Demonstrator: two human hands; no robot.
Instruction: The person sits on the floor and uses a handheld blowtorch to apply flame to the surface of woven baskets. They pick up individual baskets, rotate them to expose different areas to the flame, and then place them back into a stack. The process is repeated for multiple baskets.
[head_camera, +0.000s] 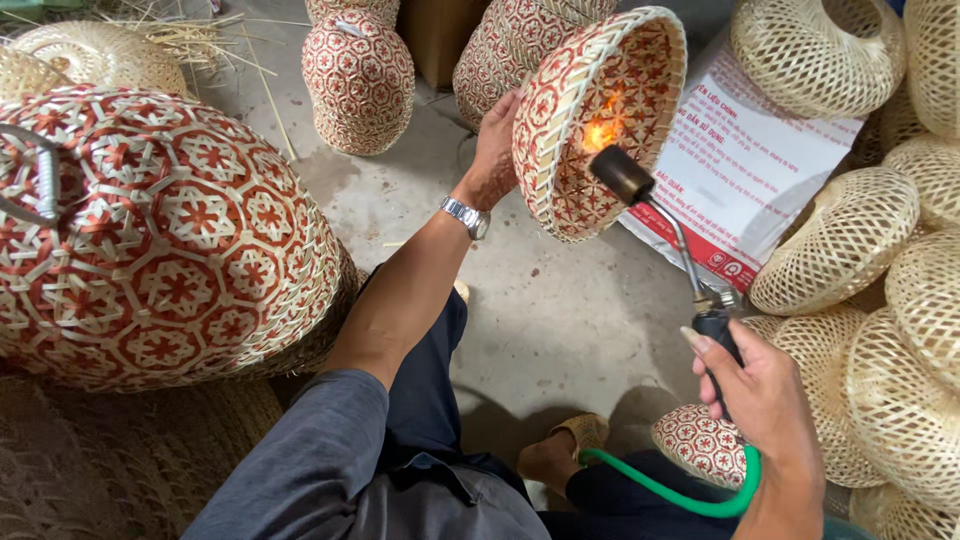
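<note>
1. My left hand (495, 150) is clenched on the rim of a red and white woven shade (600, 120), with the fingers behind the edge. I hold it up and tilted, so that the open side faces me.
2. My right hand (765, 400) grasps the black handle of a gas torch (690, 260). Its thin metal neck rises to a dark nozzle just in front of the shade's opening, and an orange flame (602, 130) burns inside the shade.
3. A green hose (680, 495) goes from the torch handle, below the shade, down toward my lap.
4. I judge that the shade is light and quite stiff, but the thin strips can burn or crack. The rim looks the strongest place to hold, and it is far from the flame.
5. The count of red and white pieces: one in my hand, one big dome (160, 240) to the left of the shade, two or three standing behind it, and one small piece (700, 440) below it, near my right hand.
6. To the right of the shade I count about eight plain pale baskets (840, 250); some are cut by the frame edge. A printed white and red sack (740, 170) lies under them.
</note>
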